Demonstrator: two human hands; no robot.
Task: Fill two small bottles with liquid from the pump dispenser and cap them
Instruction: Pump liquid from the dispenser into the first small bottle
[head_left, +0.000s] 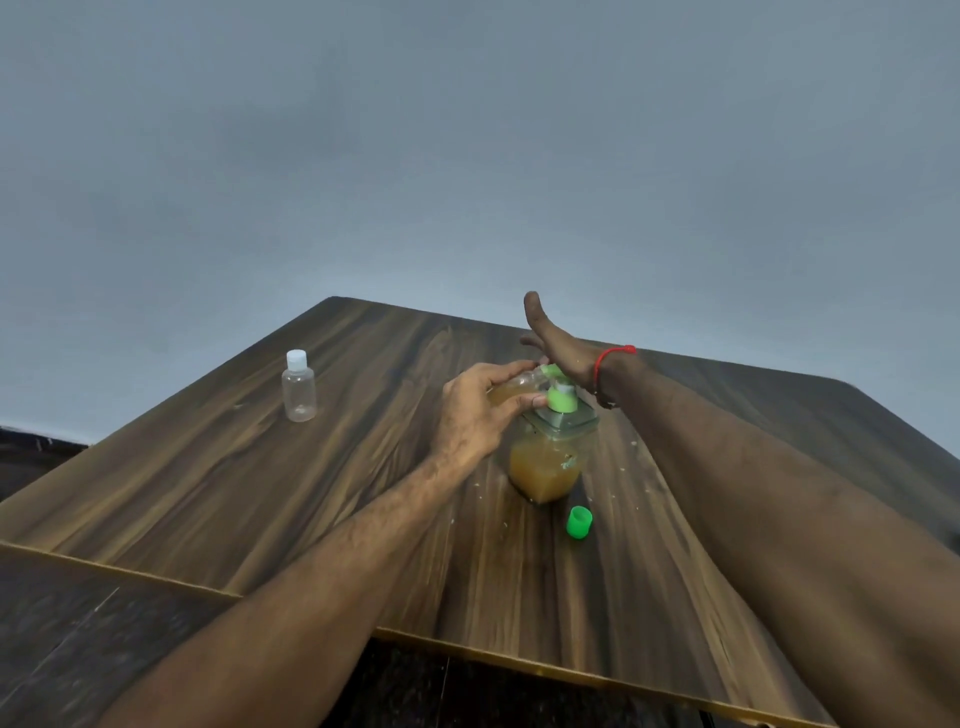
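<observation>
A clear pump dispenser (545, 467) with amber liquid and a green pump head stands mid-table. My left hand (475, 410) grips a small clear bottle (511, 389), tilted with its mouth at the green nozzle; amber liquid shows inside it. My right hand (558, 345) lies flat on top of the pump head, fingers spread and thumb raised, holding nothing. A loose green cap (578, 521) lies on the table just in front of the dispenser. A second small clear bottle (299, 387) with a white cap stands upright at the left, looking empty.
The wooden table (260, 493) has its near edge running across the lower frame and a far corner ahead. Small pale specks lie around the dispenser. A plain grey wall is behind, dark floor below.
</observation>
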